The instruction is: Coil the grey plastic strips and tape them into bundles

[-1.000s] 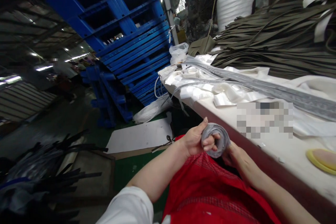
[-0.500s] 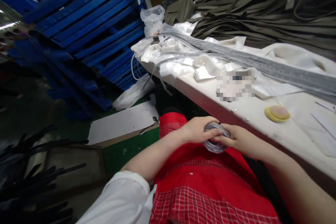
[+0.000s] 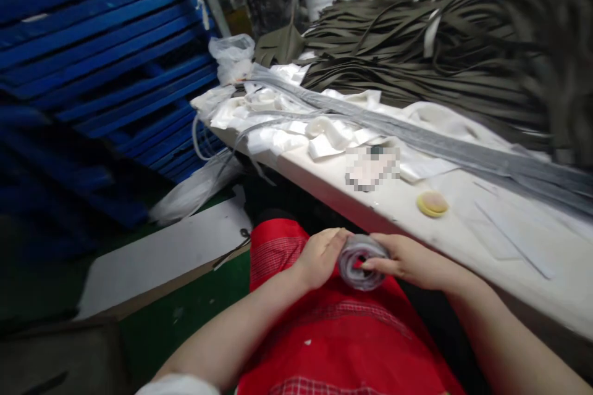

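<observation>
A coil of translucent grey strip [image 3: 354,278] is held over my red apron [image 3: 356,345], its open centre facing up toward me. My left hand [image 3: 322,256] presses against the coil's left side, fingers together along its far edge. On the other side, my right hand [image 3: 401,259] grips the coil, with the thumb reaching across its near face to the central hole. Some fingertips are hidden behind the coil. Long grey strips [image 3: 407,139] of similar look lie along the white table [image 3: 319,182] beyond my hands.
White fabric pieces [image 3: 324,136], a pixelated object [image 3: 370,168] and a yellow round item [image 3: 432,203] lie on the table. Dark olive straps [image 3: 393,68] are heaped behind. Blue pallets [image 3: 115,74] are stacked at left. A white board [image 3: 167,253] is on the green floor.
The coil has been turned so its round face and central hole show. My left fingers have moved off its front to its side. The view has shifted to the right.
</observation>
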### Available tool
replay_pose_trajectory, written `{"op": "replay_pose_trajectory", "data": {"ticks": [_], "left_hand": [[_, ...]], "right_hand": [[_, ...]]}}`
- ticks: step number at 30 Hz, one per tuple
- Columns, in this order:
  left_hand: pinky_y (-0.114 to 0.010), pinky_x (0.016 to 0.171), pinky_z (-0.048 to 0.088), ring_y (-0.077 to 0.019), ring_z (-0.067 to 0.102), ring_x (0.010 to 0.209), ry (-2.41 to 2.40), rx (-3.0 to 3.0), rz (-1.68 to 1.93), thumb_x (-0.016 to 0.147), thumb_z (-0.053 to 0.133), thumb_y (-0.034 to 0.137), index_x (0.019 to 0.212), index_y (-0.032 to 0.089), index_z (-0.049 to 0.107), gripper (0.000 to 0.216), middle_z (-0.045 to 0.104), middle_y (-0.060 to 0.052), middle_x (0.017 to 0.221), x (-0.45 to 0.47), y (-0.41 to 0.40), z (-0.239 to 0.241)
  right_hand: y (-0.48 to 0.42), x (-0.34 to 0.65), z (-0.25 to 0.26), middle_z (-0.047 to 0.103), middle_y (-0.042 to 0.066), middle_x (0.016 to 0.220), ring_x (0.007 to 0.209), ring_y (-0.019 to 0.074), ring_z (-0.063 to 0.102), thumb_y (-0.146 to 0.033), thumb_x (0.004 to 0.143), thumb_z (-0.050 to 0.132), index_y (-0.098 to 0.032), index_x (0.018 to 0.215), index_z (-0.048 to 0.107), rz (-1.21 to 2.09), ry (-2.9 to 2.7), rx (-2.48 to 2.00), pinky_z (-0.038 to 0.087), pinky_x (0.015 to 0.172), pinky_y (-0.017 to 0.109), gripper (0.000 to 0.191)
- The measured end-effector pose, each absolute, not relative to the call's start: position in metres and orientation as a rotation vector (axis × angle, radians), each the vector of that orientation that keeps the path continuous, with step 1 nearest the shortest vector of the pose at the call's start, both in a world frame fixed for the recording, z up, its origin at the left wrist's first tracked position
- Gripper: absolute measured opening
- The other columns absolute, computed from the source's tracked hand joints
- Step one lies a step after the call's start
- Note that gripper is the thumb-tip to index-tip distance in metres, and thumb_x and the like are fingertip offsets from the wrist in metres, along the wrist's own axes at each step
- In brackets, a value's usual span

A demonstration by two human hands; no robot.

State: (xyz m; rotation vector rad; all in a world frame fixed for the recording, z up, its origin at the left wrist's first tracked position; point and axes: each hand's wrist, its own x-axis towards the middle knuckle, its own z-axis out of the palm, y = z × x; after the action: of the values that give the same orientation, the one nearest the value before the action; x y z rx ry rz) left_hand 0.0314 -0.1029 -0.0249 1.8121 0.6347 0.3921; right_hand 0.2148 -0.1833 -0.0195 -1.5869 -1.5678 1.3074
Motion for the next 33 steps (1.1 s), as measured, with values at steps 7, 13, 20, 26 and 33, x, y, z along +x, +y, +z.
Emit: {"op": "replay_pose_trajectory", "data": {"ticks": [7, 13, 20, 26, 33], "left_hand": [[-0.031, 0.100, 0.044, -0.0218, 0.060, 0.113, 0.641, 1.874, 0.294, 0.095, 0.040, 0.038, 0.124, 0.023, 0.061, 0.038, 0.065, -0.006, 0.124, 0.040, -0.129, -0.045], [-0.028, 0.089, 0.049, -0.0220, 0.065, 0.096, 0.539, 1.791, 0.166, 0.091, 0.049, 0.044, 0.099, 0.025, 0.072, 0.031, 0.072, -0.005, 0.101, 0.048, -0.134, -0.044], [-0.023, 0.058, 0.043, -0.0156, 0.055, 0.060, 0.703, 1.568, 0.097, 0.086, 0.052, 0.054, 0.078, 0.019, 0.061, 0.037, 0.059, 0.000, 0.064, 0.044, -0.137, -0.045], [-0.023, 0.057, 0.042, -0.0127, 0.051, 0.060, 0.686, 1.320, 0.066, 0.080, 0.056, 0.060, 0.080, 0.018, 0.056, 0.042, 0.054, 0.003, 0.067, 0.033, -0.125, -0.058], [-0.022, 0.053, 0.037, -0.0115, 0.045, 0.056, 0.732, 1.280, 0.083, 0.077, 0.059, 0.049, 0.073, 0.019, 0.050, 0.031, 0.050, 0.005, 0.062, 0.042, -0.120, -0.055]], "right_hand": [[-0.202, 0.227, -0.010, 0.053, -0.006, 0.062, 0.056, 0.0102, 0.046, -0.059, 0.069, 0.073, -0.016, 0.078, 0.069, 1.516, -1.660, -1.685, 0.037, 0.051, 0.019, 0.044], [-0.227, 0.217, -0.030, 0.055, -0.007, 0.067, 0.059, 0.0095, 0.045, -0.059, 0.065, 0.076, -0.018, 0.093, 0.072, 1.623, -1.428, -1.682, 0.038, 0.054, 0.019, 0.049], [-0.252, 0.262, 0.012, 0.067, 0.004, 0.101, 0.083, 0.0168, 0.061, -0.046, 0.083, 0.063, -0.023, 0.118, 0.060, 0.782, -1.319, -2.023, 0.047, 0.072, 0.025, 0.042], [-0.289, 0.358, -0.018, 0.066, 0.011, 0.098, 0.082, 0.0240, 0.063, -0.039, 0.089, 0.049, -0.014, 0.105, 0.064, -0.146, -0.982, -2.738, 0.048, 0.077, 0.038, 0.033], [-0.291, 0.367, -0.036, 0.067, 0.010, 0.097, 0.087, 0.0234, 0.063, -0.028, 0.094, 0.041, -0.019, 0.094, 0.069, -0.341, -1.198, -2.941, 0.046, 0.077, 0.034, 0.029]]}}
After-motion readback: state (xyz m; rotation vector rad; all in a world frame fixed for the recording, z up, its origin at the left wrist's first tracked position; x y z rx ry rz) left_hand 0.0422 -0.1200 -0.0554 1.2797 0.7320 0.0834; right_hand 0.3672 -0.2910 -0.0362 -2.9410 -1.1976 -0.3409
